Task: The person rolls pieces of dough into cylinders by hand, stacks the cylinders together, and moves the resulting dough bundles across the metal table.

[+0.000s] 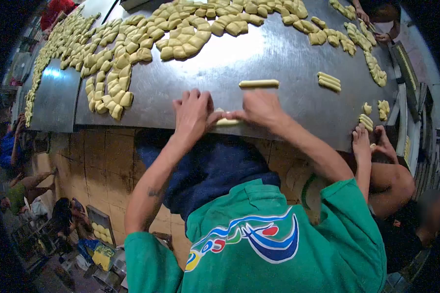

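Near the front edge of the metal table, a short pale dough piece [227,121] lies between my two hands. My left hand [194,111] touches it from the left with the thumb, its other fingers curled above the table. From the right, my right hand [261,108] reaches the dough with its thumb while the other fingers are folded; the thumbs nearly meet and partly cover the piece. Just beyond my right hand lies a rolled dough stick [259,83]. Several more dough sticks [329,81] rest side by side farther right.
Many dough pieces [181,41] spread over the back and left of the metal table [288,63]. At the right edge a co-worker's hands [361,141] handle dough. Other people are at the far right corner and left side. A tray of dough [101,232] stands lower left.
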